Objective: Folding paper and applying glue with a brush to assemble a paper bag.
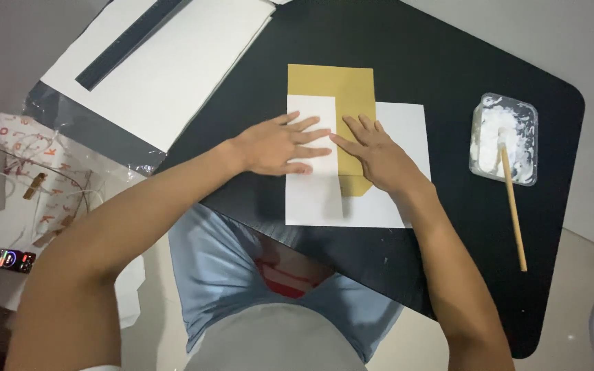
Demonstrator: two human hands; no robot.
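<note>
left hand [278,144]: flat, palm down, fingers spread and extended, pressing on the folded white flap [312,165] at the left of the white sheet. Fingertips point toward the tan card. Grips nothing.
right hand [374,152]: flat, palm down, fingers close together, lying across the tan card and onto the white sheet. Index fingertip just beside the left hand's fingertips; cannot tell if they touch. Grips nothing.
tan card [342,86]: mustard-coloured rectangle, lying lengthwise across the middle of the white sheet. Far end sticks out past the sheet's far edge; near end shows below the right hand, left edge tucked under the white flap.
white sheet [403,124]: lies flat on the black table, under the card. Right part bare, left part folded over as the flap.
black table [441,62]: dark top, rounded corners, carries everything below.
paste tub [504,137]: clear rectangular container with white paste, right of the white sheet, well apart from it.
wooden stick [513,206]: one end in the tub's paste, rest resting on the table toward the near edge, right of the white sheet.
white boards [173,62]: stacked large sheets, far left of the white sheet, overhanging the table corner.
dark ruler [128,41]: long strip lying on the white boards.
phone [15,260]: lit screen, on the floor, far left of the white sheet.
</note>
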